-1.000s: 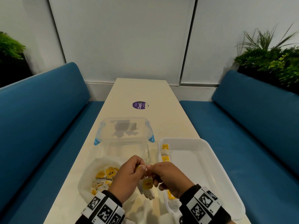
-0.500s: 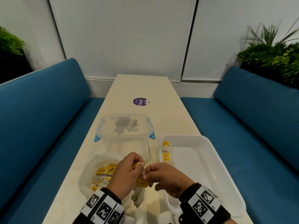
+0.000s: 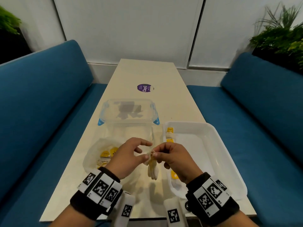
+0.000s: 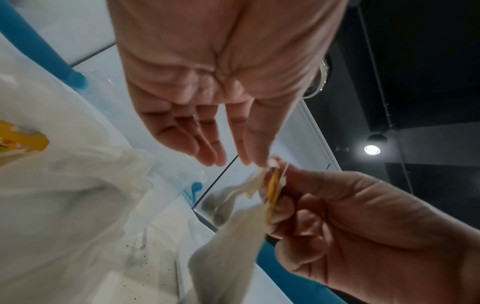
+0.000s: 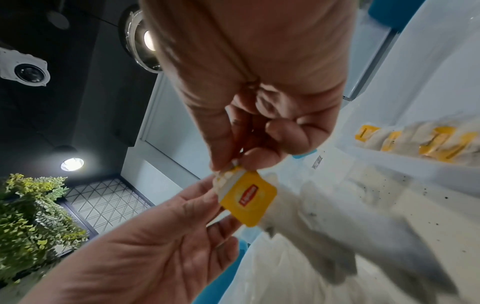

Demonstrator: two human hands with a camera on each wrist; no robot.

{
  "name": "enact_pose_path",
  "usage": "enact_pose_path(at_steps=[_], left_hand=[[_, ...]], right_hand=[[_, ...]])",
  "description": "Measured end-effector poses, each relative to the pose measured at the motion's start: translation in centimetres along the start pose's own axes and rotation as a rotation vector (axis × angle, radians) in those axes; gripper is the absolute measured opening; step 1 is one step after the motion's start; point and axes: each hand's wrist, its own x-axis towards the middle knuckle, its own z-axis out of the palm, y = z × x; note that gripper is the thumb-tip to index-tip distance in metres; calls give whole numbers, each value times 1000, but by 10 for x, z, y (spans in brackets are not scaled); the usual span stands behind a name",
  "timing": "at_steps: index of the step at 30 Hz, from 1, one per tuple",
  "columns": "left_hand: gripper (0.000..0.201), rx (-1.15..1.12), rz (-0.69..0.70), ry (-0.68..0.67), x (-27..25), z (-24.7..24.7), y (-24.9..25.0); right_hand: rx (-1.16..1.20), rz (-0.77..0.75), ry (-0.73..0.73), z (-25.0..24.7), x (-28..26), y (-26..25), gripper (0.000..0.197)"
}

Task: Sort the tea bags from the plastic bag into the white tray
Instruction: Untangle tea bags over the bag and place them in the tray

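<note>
Over the long cream table (image 3: 147,71), the person's right hand (image 3: 176,158) pinches the top of a soft white paper tea bag (image 3: 152,169) with a square yellow tag (image 5: 248,198) between thumb and forefinger, its other fingers curled in toward the palm. The tea bag hangs down from that pinch, above the tabletop, in the gap between the crumpled translucent plastic bag (image 3: 91,154) on the left and the shallow white plastic tray (image 3: 213,140) on the right. The left hand (image 3: 129,157) is beside it with its fingers straight and spread loosely; its thumb tip and fingertips (image 4: 207,158) just touch the upper edge of the bag, and from the left wrist view the palm is plainly flat and grasping nothing. More yellow-tagged tea bags (image 3: 106,154) lie inside the plastic bag, and a row of tea bags already sorted (image 3: 170,133) runs along the tray's left wall, one more showing near the tray's near corner under the right wrist. Just beyond the hands stands a clear plastic box with blue clips (image 3: 129,115), and farther up the table is a round purple sticker (image 3: 144,87). Blue upholstered benches (image 3: 41,99) flank the table on both sides, with green plants (image 3: 282,35) behind them.
</note>
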Motion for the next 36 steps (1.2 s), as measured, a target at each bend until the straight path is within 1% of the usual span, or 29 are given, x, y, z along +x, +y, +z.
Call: enact_pose_path(at_steps=[2,5,7,9,12,15,17,19,21,22,24,26,28,30,33,36], left_hand=[[28,13,36,-39,3,2,2],[17,-33,35,-39,6,4,2],[11,-64,15,-47,6,3,3],[6,-151,-31,-40,4,-1,7],[18,-278,-49,-26,4,-10,12],[22,-315,-56,-71,4,-15,17],[21,-320,-94,-91,4,-17,20],[17,-332,-118,-114,4,-17,23],[5,-339,-135,-133,3,-17,27],[7,-346,-138,-137,3,-18,28],[7,-359,-138,-148,3,-19,29],[8,-351,-144,-155,3,-21,30],[9,-348,-163,-137,4,-24,30],[10,-370,-176,-113,5,-26,30],[11,-449,-210,-56,6,-28,26],[10,-528,-273,-48,9,-30,20]], right_hand=[[11,-17,-5,0,-2,-1,14],[11,-49,1,-3,-3,-3,8],[7,-60,1,-6,-5,-4,5],[-18,-55,1,-8,-6,-5,8],[-74,-47,-1,-9,-6,-5,11],[-131,-46,10,-7,-5,-3,15],[-120,-57,18,-6,-6,-5,13],[-106,-95,6,-3,-9,-9,12],[-146,-152,-14,1,-10,-11,20],[-167,-168,-24,3,-10,-11,23],[-160,-167,-54,7,-10,-11,21],[-104,-117,-75,9,-9,-11,17],[-93,-77,-78,7,-8,-10,17],[-98,-85,-87,3,-8,-9,14],[-23,-102,-101,-1,-9,-10,9],[31,-90,-105,-3,-10,-13,12]])
